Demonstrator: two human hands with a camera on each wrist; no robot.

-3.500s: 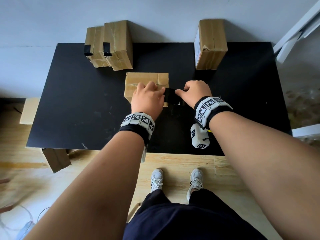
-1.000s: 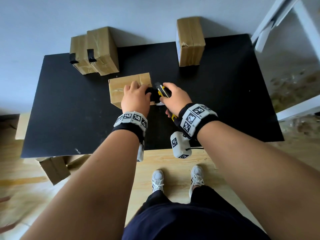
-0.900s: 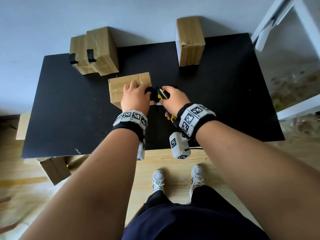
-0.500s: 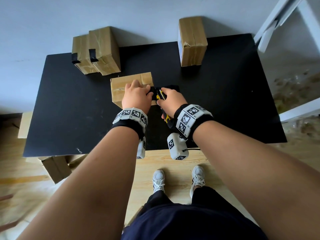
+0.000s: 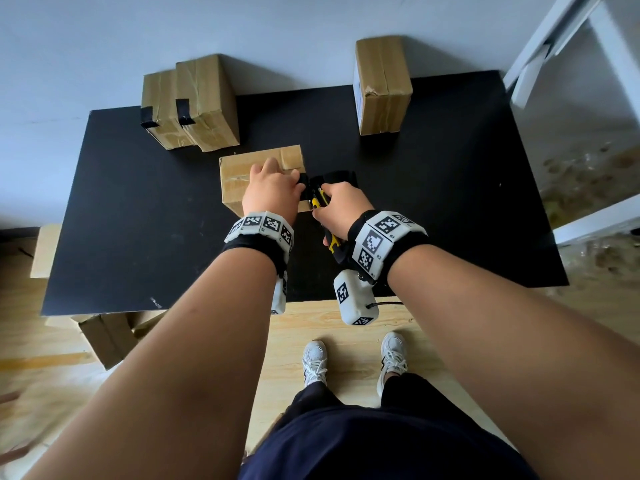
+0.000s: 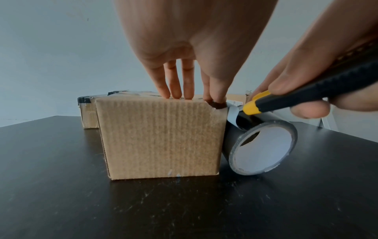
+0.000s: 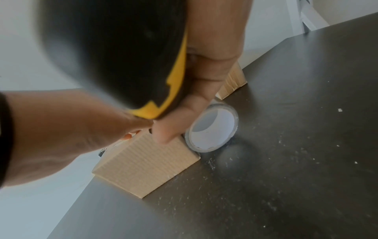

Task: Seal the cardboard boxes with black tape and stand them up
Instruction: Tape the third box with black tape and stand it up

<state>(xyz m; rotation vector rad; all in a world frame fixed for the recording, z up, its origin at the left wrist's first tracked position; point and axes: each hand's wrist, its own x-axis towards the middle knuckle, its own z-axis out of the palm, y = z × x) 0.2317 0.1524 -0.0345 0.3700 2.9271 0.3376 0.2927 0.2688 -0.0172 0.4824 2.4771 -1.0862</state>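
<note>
A cardboard box (image 5: pixel 235 174) lies flat mid-table. My left hand (image 5: pixel 273 188) presses down on its top with straight fingers (image 6: pixel 187 87). Thumb and forefinger hold a black tape strip (image 6: pixel 218 105) down at the box's upper right edge. The strip runs to the black tape roll (image 6: pixel 263 148), which leans against the box's right side (image 7: pixel 212 127). My right hand (image 5: pixel 341 209) grips a yellow and black utility knife (image 6: pixel 306 95). Its yellow tip (image 6: pixel 250 108) touches the strip between box and roll.
Two boxes with black tape (image 5: pixel 194 105) stand at the back left of the black table (image 5: pixel 138 220), and another box (image 5: pixel 382 84) stands at the back right. A white frame (image 5: pixel 554 46) rises at the right. Loose cardboard (image 5: pixel 107 337) lies on the floor at the left.
3.5 s ago my right hand held the tape with no knife in view. Over the last second the knife has moved down onto the strip by the box. My left hand stays put.
</note>
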